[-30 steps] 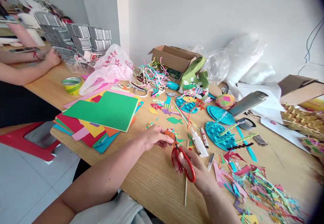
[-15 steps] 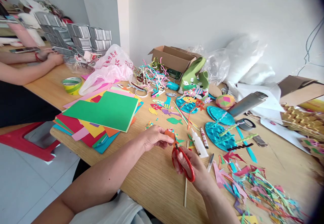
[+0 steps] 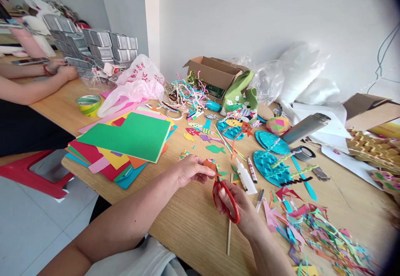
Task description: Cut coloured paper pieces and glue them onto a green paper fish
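Note:
My left hand (image 3: 189, 170) pinches a small orange paper piece (image 3: 210, 165) just above the wooden table (image 3: 184, 226). Red-handled scissors (image 3: 226, 199) sit in my right hand (image 3: 242, 211), fingers through the loops, blades pointing up at the orange piece. A thin wooden stick (image 3: 229, 222) lies on the table under my right hand. A white glue bottle (image 3: 246, 177) and a marker (image 3: 251, 169) lie just beyond the scissors.
A stack of coloured paper sheets (image 3: 125, 142) lies to the left. Blue paper plates (image 3: 268, 163), paper fish (image 3: 200, 132), pipe cleaners (image 3: 187, 93) and a cardboard box (image 3: 214, 74) crowd the middle. Paper scraps (image 3: 315, 230) pile at right. Another person's hands (image 3: 62, 70) rest at far left near a tape roll (image 3: 89, 104).
My right hand with the scissors has shifted very slightly; the other person's hands at far left have moved closer together. The orange piece stays in my left hand.

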Action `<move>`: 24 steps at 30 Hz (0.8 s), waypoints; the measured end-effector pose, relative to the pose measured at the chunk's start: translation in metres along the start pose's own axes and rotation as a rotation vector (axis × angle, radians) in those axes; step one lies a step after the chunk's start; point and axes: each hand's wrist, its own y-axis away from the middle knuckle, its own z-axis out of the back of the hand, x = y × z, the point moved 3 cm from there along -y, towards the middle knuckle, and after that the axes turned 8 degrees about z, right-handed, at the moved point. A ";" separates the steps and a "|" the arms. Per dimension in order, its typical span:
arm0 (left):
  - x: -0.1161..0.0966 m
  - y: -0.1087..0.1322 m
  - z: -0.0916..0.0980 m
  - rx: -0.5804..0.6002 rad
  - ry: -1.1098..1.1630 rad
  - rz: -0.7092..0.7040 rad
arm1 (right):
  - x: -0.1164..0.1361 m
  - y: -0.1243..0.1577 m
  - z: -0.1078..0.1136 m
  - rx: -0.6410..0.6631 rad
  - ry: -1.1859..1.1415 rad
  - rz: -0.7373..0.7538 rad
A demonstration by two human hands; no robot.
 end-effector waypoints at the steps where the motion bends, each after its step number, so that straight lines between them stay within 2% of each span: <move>1: 0.000 0.000 0.000 0.000 -0.001 0.002 | 0.000 0.000 0.000 0.000 -0.002 0.002; 24: -0.004 0.003 -0.001 0.004 0.046 -0.017 | 0.001 0.000 0.001 0.005 -0.077 0.002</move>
